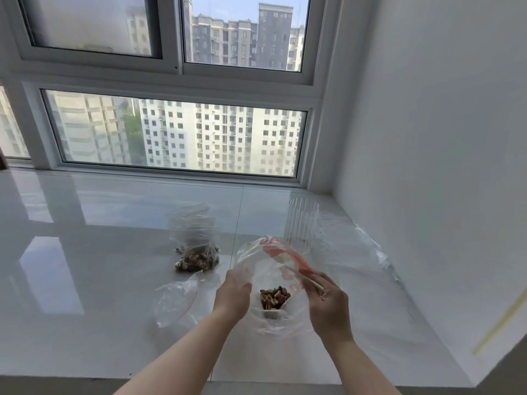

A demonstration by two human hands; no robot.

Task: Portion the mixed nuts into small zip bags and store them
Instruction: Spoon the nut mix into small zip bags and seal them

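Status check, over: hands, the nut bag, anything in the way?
Left hand and right hand both grip the open zip bag; mixed nuts at its bottom. Filled bags behind. Nothing blocking.

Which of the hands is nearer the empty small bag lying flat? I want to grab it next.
Left. The left hand, gripping the large bag, is just right of the empty small bag; the right hand is beyond it.

no legible txt, red print on big bag (pixel 288 276) (too blurred), no labels readable
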